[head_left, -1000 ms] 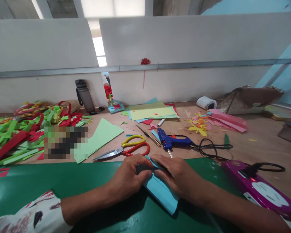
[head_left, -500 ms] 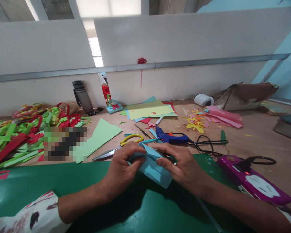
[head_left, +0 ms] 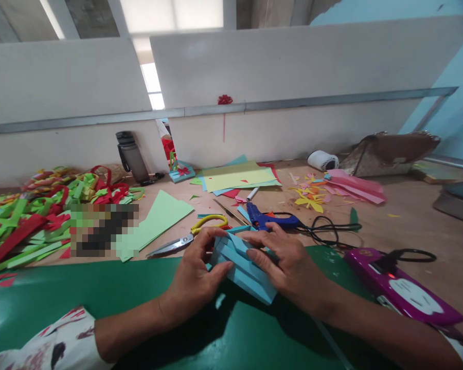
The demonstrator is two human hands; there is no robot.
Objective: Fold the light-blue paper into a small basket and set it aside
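A folded light-blue paper piece (head_left: pixel 245 267) is held between both hands over the green mat (head_left: pixel 139 288). My left hand (head_left: pixel 198 272) grips its left edge, the thumb on the near face and the fingers behind. On the right side, my right hand (head_left: pixel 283 262) holds the same paper, thumb lying along a fold. Just beyond the hands lie yellow-handled scissors (head_left: pixel 210 221) and a blue glue gun (head_left: pixel 273 218) with a white stick in its rear.
Green sheets (head_left: pixel 160 221) and a heap of red and green paper strips (head_left: pixel 34 221) lie left. A purple power strip (head_left: pixel 405 288) sits right, cables beside it. Behind stand a dark bottle (head_left: pixel 133 156), yellow paper (head_left: pixel 231 176) and a brown bag (head_left: pixel 393 154).
The blue paper has tilted so more of its folded face shows. My left thumb has slid lower on it, and my right fingers have spread a little over the upper edge.
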